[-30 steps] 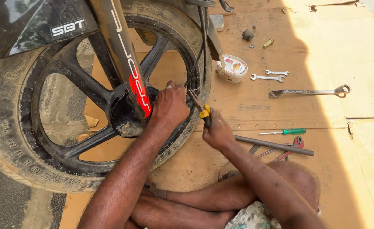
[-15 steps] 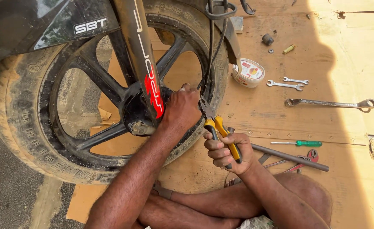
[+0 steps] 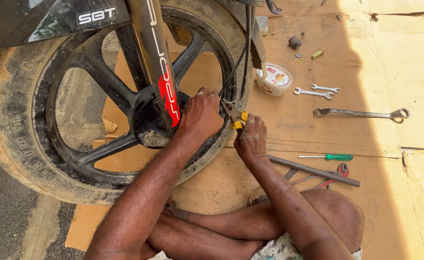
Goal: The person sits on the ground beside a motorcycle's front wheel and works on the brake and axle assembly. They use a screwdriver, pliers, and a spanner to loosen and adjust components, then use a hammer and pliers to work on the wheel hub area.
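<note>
A black motorcycle front wheel with spoked rim stands on cardboard, its dark fork leg with red lettering running down to the hub. My left hand is closed against the hub area beside the fork. My right hand grips yellow-handled pliers, whose jaws point at a thin cable next to the rim. What my left fingers pinch is hidden.
On the cardboard lie a round tin, two small spanners, a long spanner, a green screwdriver, a metal rod, red-handled pliers and small parts. My crossed legs are below.
My right hand has turned and drawn the pliers back up toward the cable by the rim. My left hand stays at the hub. The view has shifted slightly.
</note>
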